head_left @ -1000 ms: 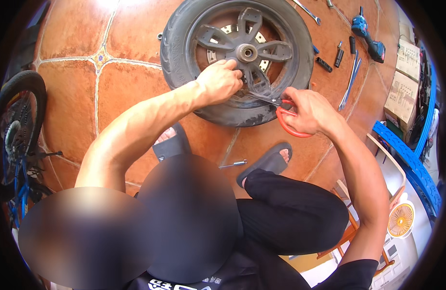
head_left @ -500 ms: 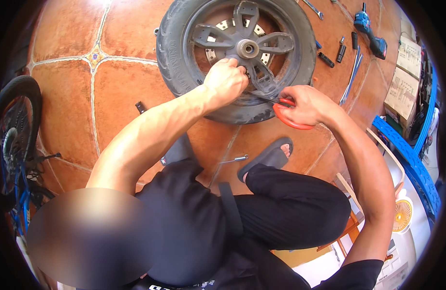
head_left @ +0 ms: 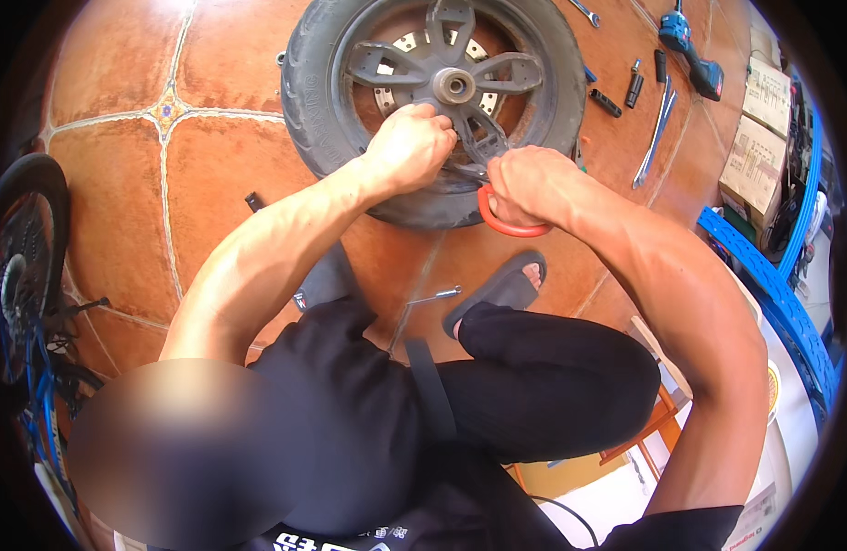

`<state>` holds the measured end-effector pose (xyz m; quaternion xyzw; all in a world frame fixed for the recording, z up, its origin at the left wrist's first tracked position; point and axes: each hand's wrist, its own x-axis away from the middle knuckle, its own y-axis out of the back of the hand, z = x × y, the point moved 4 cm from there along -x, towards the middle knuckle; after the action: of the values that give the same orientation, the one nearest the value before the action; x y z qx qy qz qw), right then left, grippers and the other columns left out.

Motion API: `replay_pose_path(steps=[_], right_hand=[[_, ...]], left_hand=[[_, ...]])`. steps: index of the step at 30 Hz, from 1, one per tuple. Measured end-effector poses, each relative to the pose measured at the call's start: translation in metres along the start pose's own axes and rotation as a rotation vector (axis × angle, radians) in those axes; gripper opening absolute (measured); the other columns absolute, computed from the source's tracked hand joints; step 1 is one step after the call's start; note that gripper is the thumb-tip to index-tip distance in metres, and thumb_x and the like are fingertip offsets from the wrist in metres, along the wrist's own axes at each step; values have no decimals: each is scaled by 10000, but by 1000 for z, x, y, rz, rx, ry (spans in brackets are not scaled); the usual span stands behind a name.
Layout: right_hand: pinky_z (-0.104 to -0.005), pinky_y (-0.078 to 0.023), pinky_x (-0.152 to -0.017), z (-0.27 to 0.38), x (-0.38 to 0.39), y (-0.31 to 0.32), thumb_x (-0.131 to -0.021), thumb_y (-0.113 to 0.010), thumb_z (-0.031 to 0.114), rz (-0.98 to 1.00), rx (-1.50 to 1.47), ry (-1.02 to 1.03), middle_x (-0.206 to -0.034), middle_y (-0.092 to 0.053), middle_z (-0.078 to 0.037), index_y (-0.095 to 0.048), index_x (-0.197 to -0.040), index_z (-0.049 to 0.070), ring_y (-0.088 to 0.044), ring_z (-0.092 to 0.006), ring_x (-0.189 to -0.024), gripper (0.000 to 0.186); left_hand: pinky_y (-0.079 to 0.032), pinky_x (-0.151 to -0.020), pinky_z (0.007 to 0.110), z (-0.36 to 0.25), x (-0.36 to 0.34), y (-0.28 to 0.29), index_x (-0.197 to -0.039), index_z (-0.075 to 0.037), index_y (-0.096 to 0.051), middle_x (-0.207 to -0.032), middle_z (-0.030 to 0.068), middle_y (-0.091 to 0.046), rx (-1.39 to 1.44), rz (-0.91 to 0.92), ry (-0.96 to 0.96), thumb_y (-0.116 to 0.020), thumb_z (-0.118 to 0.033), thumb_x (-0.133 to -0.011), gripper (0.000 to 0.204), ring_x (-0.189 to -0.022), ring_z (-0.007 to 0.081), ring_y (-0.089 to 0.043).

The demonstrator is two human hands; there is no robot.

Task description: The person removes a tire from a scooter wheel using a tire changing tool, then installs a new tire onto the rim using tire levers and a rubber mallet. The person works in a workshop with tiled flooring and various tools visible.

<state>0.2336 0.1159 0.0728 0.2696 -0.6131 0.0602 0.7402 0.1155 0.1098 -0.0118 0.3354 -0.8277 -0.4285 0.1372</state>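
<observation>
A motor-scooter wheel with a black tyre [head_left: 318,124] and a grey spoked rim lies flat on the tiled floor. My left hand [head_left: 409,147] is closed at the rim, just below the hub [head_left: 454,86]. Whatever its fingers grip is hidden behind them. Close by on the right, my right hand [head_left: 538,184] is closed around red-handled scissors [head_left: 510,226]. One handle loop bulges out below that hand, over the tyre's near edge. The scissors' dark blades point left toward the rim, mostly covered by my fingers.
Right of the wheel lie black sockets [head_left: 605,103], several thin rods [head_left: 656,138] and a blue cordless power tool [head_left: 689,55]. Cardboard boxes [head_left: 756,165] stand beyond, by a blue rack [head_left: 772,294]. A bicycle wheel [head_left: 33,266] is at far left. Near my sandal [head_left: 506,292] lies a small metal tool [head_left: 437,296].
My right hand has moved left, closer to my left hand, and the scissors have turned so less blade shows. The whole view has shifted slightly. My left hand stays closed at the rim.
</observation>
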Motion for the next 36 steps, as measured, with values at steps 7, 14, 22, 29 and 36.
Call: replay_pose_path(steps=[7,14,22,29,36], right_hand=[[-369,-513,-835,7,0,-1,-790,-523,209,102,-28,-133,-1057,-669,-143,-706,-986,58,-640,-285,-1003,309],[-338,-517,-823,12,-20,-17,-761,-618,144,98,-114,-264,-1107,-668,-97,-707,-1020,74,-638,-239,-1037,283],[-333,-540,-797,1,-12,-22,-763,-634,114,-63,-136,-280,-1020,-691,-114,-708,-972,65,-663,-242,-977,227],[-358,-534,-786,3,-7,-14,-771,-568,144,-23,-135,-240,-1022,-686,-141,-689,-998,35,-665,-270,-966,279],[-369,-508,-832,-9,1,-10,-754,-494,201,67,-239,-250,-1078,-661,-165,-635,-1111,10,-639,-280,-1021,429]], left_hand=[[-451,-738,383,-2,-1,1,-704,-60,-594,-749,77,-580,47,-7,43,-639,-163,-739,118,-763,269,-545],[-452,-764,384,-3,-4,-2,-733,-52,-612,-775,82,-593,18,29,49,-639,-166,-748,118,-791,271,-554],[-457,-770,371,-1,-4,-5,-747,-47,-639,-780,88,-603,13,18,59,-642,-162,-750,115,-795,267,-561],[-462,-753,377,2,-6,-2,-718,-45,-626,-767,89,-601,-4,-4,47,-652,-162,-727,120,-785,274,-563],[-459,-744,352,-2,-5,2,-667,-87,-626,-729,65,-601,-46,42,-14,-630,-214,-728,141,-761,240,-571]])
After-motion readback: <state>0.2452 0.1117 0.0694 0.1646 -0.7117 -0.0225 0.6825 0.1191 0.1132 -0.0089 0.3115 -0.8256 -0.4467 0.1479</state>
